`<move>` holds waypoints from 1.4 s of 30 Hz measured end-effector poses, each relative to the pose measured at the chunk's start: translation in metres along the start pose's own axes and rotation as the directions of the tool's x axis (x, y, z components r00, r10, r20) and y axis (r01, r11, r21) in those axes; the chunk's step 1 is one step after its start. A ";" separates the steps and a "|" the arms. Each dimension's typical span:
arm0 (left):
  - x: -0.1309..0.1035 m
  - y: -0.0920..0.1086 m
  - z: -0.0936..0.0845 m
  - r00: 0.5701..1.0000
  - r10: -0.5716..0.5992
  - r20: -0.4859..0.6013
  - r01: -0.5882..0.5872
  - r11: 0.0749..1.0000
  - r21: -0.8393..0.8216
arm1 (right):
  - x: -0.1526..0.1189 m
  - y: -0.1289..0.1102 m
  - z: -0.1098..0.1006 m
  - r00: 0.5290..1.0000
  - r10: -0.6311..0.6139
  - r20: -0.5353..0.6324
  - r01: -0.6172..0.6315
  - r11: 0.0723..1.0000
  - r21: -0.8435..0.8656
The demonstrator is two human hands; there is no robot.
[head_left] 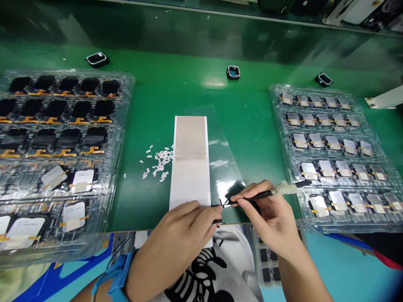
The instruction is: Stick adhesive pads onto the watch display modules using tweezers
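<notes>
My right hand (267, 214) is closed around a slim black tool, which looks like tweezers (262, 195), with a pale fuzzy wrapping near its back end. Its thin tip meets a small dark piece (217, 221) at the fingertips of my left hand (192, 226). That piece is pinched by my left hand and mostly covered by the fingers, so its kind is unclear. Beneath the left hand lies a long white and beige strip sheet (190, 159). A clear plastic sheet (225, 155) sits partly under it, on the right.
On the left, a clear tray (121, 167) bears dark watch-screen modules with orange flex strips. Another tray (280, 142) on the right holds rows of white-backed ones. Tiny white scraps (162, 161) are scattered beside the strip. Three small watch cases (233, 72) stand farther back.
</notes>
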State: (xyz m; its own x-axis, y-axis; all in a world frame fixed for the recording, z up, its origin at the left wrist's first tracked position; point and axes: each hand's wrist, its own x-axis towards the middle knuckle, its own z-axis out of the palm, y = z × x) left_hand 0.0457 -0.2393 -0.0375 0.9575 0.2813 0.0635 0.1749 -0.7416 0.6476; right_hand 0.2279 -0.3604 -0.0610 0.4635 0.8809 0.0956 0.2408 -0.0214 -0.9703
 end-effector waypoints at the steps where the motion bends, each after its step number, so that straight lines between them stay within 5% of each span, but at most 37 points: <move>1: 0.000 0.000 0.000 1.000 -0.006 -0.001 0.006 1.000 -0.008 | 0.001 -0.001 0.000 1.000 0.019 -0.009 -0.019 1.000 0.023; 8: 0.009 -0.003 0.002 0.971 -0.174 -0.164 0.128 0.957 -0.262 | 0.007 -0.012 0.003 0.977 0.044 -0.206 0.006 0.971 0.238; 13: 0.016 -0.005 0.002 0.922 -0.259 -0.289 0.117 0.896 -0.428 | 0.002 -0.037 0.037 0.943 -0.056 -0.329 0.160 0.941 0.300; 18: 0.016 -0.010 0.006 0.892 -0.239 -0.384 0.080 0.919 -0.385 | 0.006 -0.050 0.070 0.906 -0.159 -0.393 0.268 0.933 0.240; 42: 0.013 -0.014 0.008 0.900 -0.214 -0.380 0.021 0.892 -0.452 | 0.017 -0.038 0.079 0.865 -0.299 -0.404 0.389 0.907 0.162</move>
State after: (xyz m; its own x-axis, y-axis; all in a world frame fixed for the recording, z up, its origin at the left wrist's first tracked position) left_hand 0.0571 -0.2300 -0.0522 0.7369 0.6435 0.2071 0.0723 -0.3797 0.9223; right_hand 0.1590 -0.3069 -0.0404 0.6728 0.5773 0.4626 0.2605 0.4003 -0.8785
